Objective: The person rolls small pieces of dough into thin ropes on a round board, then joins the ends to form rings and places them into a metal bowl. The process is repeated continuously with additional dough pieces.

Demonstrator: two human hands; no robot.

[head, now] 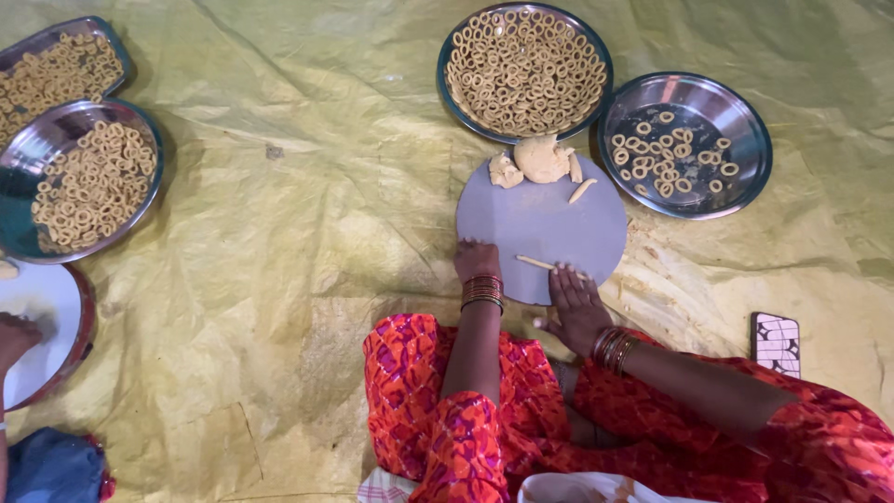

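A round grey board (540, 224) lies on a yellow sheet in front of me. My right hand (575, 303) lies flat at its near edge with the fingers pressing on a thin rolled strip of dough (538, 264). My left hand (477, 259) rests on the board's left near edge, fingers curled, holding nothing that I can see. At the far side of the board sit a lump of dough (542, 158), a smaller lump (505, 171) and a short dough piece (582, 190).
A steel plate (461, 47) full of dough rings and a steel plate (736, 177) with fewer rings stand beyond the board. Two more ring-filled plates (23, 149) lie far left. Another person's hand (14, 337) rests on a white plate. A patterned phone (775, 343) lies at the right.
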